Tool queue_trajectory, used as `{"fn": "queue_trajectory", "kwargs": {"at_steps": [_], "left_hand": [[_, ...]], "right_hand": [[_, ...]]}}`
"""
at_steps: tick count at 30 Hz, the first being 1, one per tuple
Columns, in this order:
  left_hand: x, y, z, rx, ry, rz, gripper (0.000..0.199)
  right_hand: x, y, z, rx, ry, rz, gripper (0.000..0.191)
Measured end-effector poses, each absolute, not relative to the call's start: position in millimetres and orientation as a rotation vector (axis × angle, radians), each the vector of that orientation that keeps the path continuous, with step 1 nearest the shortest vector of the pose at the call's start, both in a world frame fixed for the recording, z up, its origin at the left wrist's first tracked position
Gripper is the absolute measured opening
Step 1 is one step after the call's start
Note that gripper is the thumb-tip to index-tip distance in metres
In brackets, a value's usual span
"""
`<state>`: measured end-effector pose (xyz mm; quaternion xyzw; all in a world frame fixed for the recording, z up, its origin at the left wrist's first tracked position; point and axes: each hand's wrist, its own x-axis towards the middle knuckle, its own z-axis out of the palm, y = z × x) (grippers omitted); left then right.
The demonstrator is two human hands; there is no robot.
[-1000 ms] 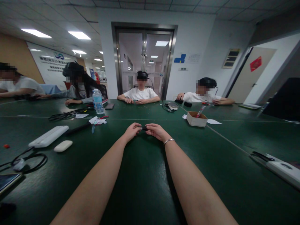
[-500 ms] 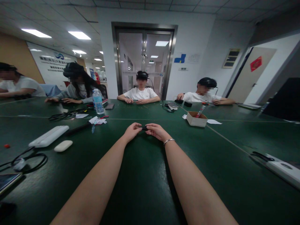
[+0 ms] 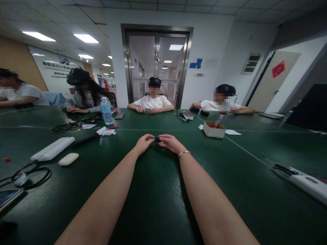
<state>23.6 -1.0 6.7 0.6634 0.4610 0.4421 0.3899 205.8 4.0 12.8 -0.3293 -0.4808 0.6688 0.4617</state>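
Both my arms stretch forward over the green table. Between my fingertips is a small black object, too small to make out in detail. My left hand pinches its left end, and my right hand, with a silver bangle at the wrist, pinches its right end. The two hands are a short gap apart, just above or on the tabletop. Fingers partly cover the object's ends.
Left of my arms lie a white case, a white power bank, black cables and a water bottle. An open box stands ahead right; a white device lies far right. Several people sit across the table.
My hands hold the same pose on the black object. Across the table, the long-haired person at the left has drawn one hand back, and the person at the right has shifted a hand slightly.
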Motion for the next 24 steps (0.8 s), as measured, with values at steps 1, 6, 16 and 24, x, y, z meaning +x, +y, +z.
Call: {"fn": "queue_trajectory", "kwargs": {"at_steps": [1,6,16,24], "left_hand": [[23.5,-0.8,6.5,1.683,1.17,1.112,0.027],[23.9,-0.3,6.2,1.69,1.149,1.113,0.027],[23.8,-4.0,9.7,1.686,1.169,1.11,0.025],[23.9,-0.6,6.6,1.672,1.169,1.106,0.027]], "right_hand": [[205.8,4.3,12.5,-0.809,-1.184,1.644,0.013],[206.2,5.2,11.1,-0.804,-1.192,1.644,0.013],[205.0,0.5,16.3,-0.816,-1.171,1.65,0.014],[205.8,2.4,14.6,-0.807,-1.184,1.652,0.015]]}}
